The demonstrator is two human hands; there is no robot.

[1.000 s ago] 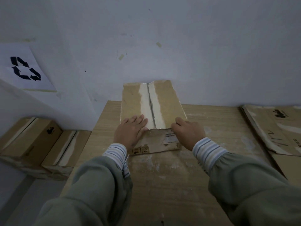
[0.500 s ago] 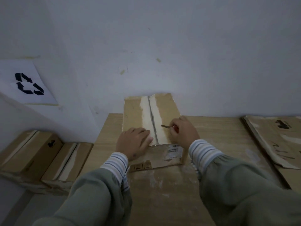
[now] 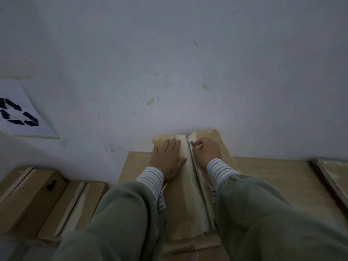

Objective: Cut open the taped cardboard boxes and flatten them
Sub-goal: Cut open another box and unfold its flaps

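A: The left hand (image 3: 166, 159) is pressing flat, fingers straight, on the cardboard box (image 3: 188, 200) lying mid-tabletop (image 3: 273, 178). The right hand (image 3: 206, 154) is pinching a small blade (image 3: 192, 144) at the taped seam (image 3: 190, 166).

B: The box's long axis is running six to twelve o'clock, far end pointing at the wall (image 3: 188, 63).

A: The risk, I'd say: the blade skidding to nine o'clock, toward those fingers.

A tan cardboard box (image 3: 175, 200) carries a pale cream tape strip (image 3: 190, 185), beside olive-green sleeves (image 3: 120, 219) with white, blue-striped cuffs (image 3: 150, 176), under a white sign (image 3: 20, 113) printed with 3 black arrows.
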